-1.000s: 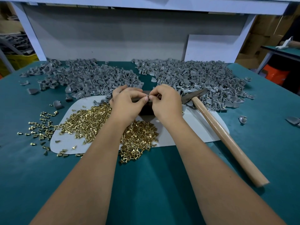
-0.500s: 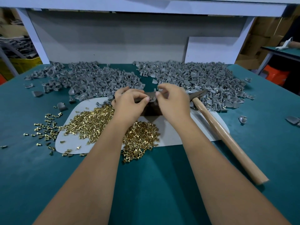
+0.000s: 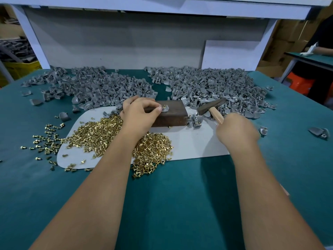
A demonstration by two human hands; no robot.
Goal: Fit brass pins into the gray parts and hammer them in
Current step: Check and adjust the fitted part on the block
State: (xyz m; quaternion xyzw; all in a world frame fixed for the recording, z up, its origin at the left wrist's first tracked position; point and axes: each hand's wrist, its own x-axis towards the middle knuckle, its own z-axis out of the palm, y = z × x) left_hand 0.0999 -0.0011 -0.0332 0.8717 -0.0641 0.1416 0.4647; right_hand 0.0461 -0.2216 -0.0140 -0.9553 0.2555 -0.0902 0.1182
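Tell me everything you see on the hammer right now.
The hammer has a dark, worn metal head and a pale wooden handle. It lies low over the white mat, just right of the dark brown block, its head pointing up-right against the right heap of gray parts. The right hand grips the handle close behind the head, hiding the rest of it.

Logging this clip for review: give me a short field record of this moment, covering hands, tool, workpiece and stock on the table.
left hand: pinches gray part on the dark block
pin: brass, standing up out of the part
right hand: grips hammer by its wooden handle, head low beside the block
pin stock: loose brass heap on the white mat
part stock: gray piles at the back of the table
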